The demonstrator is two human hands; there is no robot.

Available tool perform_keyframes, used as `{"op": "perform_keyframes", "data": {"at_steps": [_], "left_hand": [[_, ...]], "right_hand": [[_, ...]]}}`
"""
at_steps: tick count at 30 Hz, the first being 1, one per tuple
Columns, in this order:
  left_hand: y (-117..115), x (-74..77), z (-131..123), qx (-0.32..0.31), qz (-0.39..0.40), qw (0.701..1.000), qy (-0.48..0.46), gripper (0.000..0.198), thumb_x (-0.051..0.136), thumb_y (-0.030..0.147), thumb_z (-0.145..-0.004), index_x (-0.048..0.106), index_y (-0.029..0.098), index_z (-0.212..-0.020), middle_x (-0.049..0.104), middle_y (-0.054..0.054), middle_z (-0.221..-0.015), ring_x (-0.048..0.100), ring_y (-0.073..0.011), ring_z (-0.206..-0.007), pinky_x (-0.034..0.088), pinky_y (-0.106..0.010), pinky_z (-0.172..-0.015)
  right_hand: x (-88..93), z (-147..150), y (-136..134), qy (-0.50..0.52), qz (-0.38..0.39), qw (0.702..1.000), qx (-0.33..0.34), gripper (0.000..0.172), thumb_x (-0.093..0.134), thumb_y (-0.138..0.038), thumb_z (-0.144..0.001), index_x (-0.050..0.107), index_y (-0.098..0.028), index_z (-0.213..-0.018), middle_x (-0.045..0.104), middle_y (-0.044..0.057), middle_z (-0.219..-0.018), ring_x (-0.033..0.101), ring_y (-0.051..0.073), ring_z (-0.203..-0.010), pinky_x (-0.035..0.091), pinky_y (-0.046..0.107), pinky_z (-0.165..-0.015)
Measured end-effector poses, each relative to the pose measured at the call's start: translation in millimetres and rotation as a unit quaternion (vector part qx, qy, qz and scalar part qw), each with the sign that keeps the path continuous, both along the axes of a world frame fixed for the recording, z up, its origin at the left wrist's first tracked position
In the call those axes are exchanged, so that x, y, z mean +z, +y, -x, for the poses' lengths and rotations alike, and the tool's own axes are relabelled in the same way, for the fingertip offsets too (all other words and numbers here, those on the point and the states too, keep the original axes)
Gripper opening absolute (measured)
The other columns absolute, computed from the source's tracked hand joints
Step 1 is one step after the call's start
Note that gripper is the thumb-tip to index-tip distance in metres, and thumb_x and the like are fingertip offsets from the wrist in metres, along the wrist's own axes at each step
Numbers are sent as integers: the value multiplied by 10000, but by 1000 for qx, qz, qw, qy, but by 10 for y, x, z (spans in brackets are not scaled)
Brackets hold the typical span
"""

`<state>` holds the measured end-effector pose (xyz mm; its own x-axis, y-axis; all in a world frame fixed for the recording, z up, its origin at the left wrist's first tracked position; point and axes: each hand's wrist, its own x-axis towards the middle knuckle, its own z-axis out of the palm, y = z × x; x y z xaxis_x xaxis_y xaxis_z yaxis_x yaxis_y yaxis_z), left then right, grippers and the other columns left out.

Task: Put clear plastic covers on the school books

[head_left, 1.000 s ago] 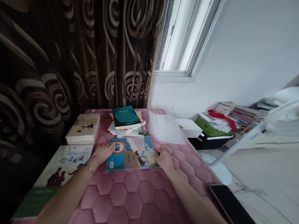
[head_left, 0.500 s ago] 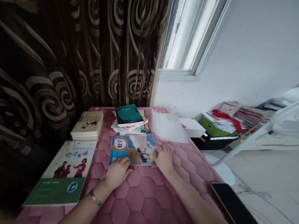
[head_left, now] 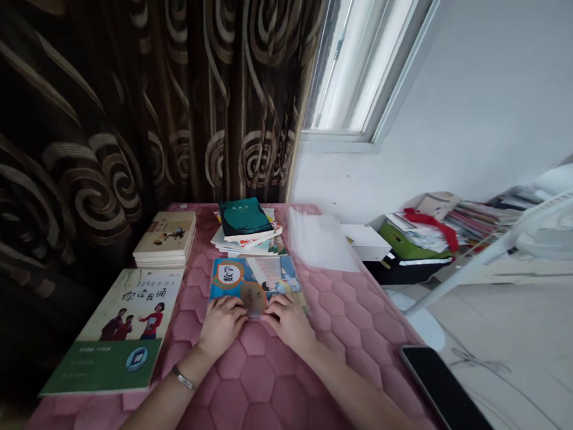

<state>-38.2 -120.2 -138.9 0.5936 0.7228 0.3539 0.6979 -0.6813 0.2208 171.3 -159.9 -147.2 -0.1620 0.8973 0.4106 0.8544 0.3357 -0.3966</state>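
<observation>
A blue maths textbook [head_left: 258, 269] with cartoon figures and a glossy, cover-like sheen lies flat on the pink padded tablecloth [head_left: 261, 384]. My left hand [head_left: 223, 327] is closed over its near left part, fingers on the cover and thumb by the near edge. My right hand [head_left: 288, 322] is closed on the same near edge further right, its fingertips bent onto the cover. What lies under the fingers is hidden. Just behind the textbook, a teal book [head_left: 244, 217] tops a pile of thin books. Left of my hands lies a green-and-white reading book [head_left: 116, 330].
A stack of beige books [head_left: 165, 239] stands at the back left beside a dark curtain [head_left: 175, 91]. Clear plastic sheets [head_left: 321, 242] lie at the right edge. A phone [head_left: 447, 388] sits at the near right. Beyond stand a white fan [head_left: 532, 220] and a filled green box [head_left: 399, 242].
My right hand has moved left, from the textbook's right side to its near edge. My left hand has shifted slightly left, its fingers now further over the cover. The textbook has barely moved.
</observation>
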Motion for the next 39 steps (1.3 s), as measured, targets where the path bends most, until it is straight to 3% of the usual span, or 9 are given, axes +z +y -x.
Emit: {"op": "perform_keyframes", "data": {"at_steps": [5, 9, 18, 24, 30, 35, 39], "left_hand": [[30, 28, 336, 50, 13, 999, -6, 166, 598, 216, -877, 745, 291, -891, 707, -13, -1045, 589, -206, -1017, 388, -395, -867], [40, 40, 499, 58, 23, 998, 7, 260, 575, 164, -874, 741, 340, -971, 705, -7, -1098, 579, -213, -1058, 395, -412, -886], [62, 18, 544, 64, 89, 994, 17, 505, 428, 28, -879, 691, 400, -1097, 657, 9, -1201, 553, -187, -1121, 426, -418, -935], [24, -6, 576, 65, 82, 994, 17, 600, 389, -50, -815, 688, 384, -1100, 633, 14, -1234, 532, -200, -1152, 400, -423, -936], [-89, 97, 319, 71, 43, 997, -9, 163, 564, 226, -860, 701, 255, -943, 659, -33, -1054, 561, -228, -1040, 369, -434, -915], [-114, 134, -128, 57, 48, 997, 2, 108, 621, 255, -839, 675, 222, -926, 649, -39, -1018, 550, -237, -1034, 345, -432, -915], [-84, 94, -285, 70, 57, 996, -1, 103, 617, 188, -829, 673, 214, -912, 648, -38, -1013, 550, -234, -1030, 351, -408, -884]], "right_hand": [[-86, -459, -90, 50, -7, 998, -29, 83, 698, -193, -811, 699, -221, -733, 674, 35, -884, 594, 200, -884, 470, 340, -832], [-123, -727, -167, 80, 0, 996, -29, 127, 623, -154, -839, 695, -217, -755, 674, 43, -901, 598, 202, -897, 473, 354, -850], [-176, -800, -204, 100, 17, 995, -17, 265, 473, -77, -848, 693, -223, -832, 675, 47, -938, 592, 206, -919, 481, 371, -853], [-160, -821, -233, 81, 9, 997, -7, 338, 408, -31, -836, 692, -214, -855, 671, 59, -961, 578, 208, -940, 479, 365, -858], [-12, -577, -269, 23, 4, 1000, -1, 161, 546, -125, -827, 667, -194, -907, 629, 76, -973, 559, 221, -950, 465, 355, -858], [119, -66, -137, -39, 26, 999, -16, 157, 678, -334, -821, 669, -219, -927, 618, 67, -1017, 522, 254, -1042, 411, 376, -902], [145, 185, -21, -51, 45, 997, -36, 172, 692, -375, -823, 653, -217, -879, 616, 57, -1013, 528, 249, -1046, 391, 371, -879]]}}
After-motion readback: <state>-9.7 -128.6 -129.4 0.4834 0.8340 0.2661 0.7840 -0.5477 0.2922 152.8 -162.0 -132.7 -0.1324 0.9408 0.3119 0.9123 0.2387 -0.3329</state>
